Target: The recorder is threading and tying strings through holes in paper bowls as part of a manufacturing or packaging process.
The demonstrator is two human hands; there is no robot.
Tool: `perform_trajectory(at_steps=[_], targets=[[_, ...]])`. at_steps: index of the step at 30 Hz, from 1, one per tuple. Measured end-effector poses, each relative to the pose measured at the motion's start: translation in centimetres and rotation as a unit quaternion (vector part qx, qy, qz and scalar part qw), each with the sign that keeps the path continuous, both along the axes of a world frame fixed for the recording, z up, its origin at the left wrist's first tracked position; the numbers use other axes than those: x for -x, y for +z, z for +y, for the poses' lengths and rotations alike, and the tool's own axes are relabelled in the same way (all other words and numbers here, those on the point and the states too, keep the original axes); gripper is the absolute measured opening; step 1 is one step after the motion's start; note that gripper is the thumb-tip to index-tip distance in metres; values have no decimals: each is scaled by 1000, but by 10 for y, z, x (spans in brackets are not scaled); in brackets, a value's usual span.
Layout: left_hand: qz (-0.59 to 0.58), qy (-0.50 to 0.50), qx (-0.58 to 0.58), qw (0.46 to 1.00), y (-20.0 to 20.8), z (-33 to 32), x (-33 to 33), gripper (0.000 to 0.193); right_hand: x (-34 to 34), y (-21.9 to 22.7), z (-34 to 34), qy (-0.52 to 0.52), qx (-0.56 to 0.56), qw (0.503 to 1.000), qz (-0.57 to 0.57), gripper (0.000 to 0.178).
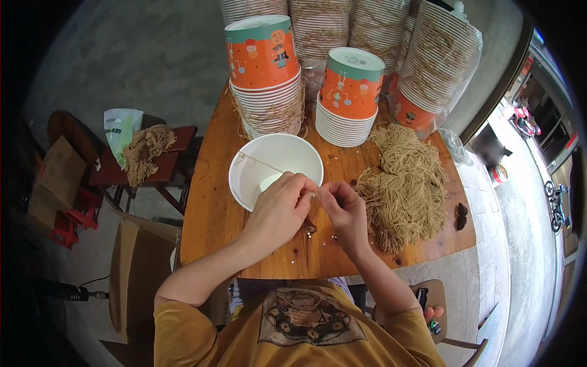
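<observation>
Nearest the near edge of the table (pixel 211 202), a small brown lump (pixel 309 228) lies with white specks around it, just below the gap between the hands. Above it, the left hand (pixel 276 205) has thumb and fingers pinched together, and the right hand (pixel 346 211) has thumb and forefinger pressed together; a pale wisp of string (pixel 263 163) shows between their tips. From the left hand the string runs away, up and leftward across the mouth of the white bucket (pixel 296 154) to its left rim. The bucket stands directly beyond the left hand, its right rim just beside the fingers. To the right of the right hand, toward the right edge, sits a heap of tan yarn (pixel 408 189). Toward the far edge stand two stacks of upturned orange-and-green buckets (pixel 263 61), with more stacks (pixel 321 30) behind.
</observation>
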State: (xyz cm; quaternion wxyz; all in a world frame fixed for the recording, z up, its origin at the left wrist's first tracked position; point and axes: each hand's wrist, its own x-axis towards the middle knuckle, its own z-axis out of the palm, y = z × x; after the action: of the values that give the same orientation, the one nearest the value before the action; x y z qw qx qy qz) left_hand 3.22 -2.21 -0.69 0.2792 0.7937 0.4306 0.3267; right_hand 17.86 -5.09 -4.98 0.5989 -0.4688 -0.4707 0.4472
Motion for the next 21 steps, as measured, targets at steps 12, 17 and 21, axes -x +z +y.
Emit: perform_trajectory(at_steps=[12, 17, 21], targets=[[-10, -7, -46, 999, -3, 6, -2, 9, 3, -1, 0, -9, -31, 999, -9, 9], [-76, -5, 22, 997, -4, 8, -3, 13, 3, -2, 1, -18, -51, 997, -53, 7], [-77, -23, 46, 996, -6, 9, -1, 16, 3, -5, 2, -35, -64, 993, -92, 8]])
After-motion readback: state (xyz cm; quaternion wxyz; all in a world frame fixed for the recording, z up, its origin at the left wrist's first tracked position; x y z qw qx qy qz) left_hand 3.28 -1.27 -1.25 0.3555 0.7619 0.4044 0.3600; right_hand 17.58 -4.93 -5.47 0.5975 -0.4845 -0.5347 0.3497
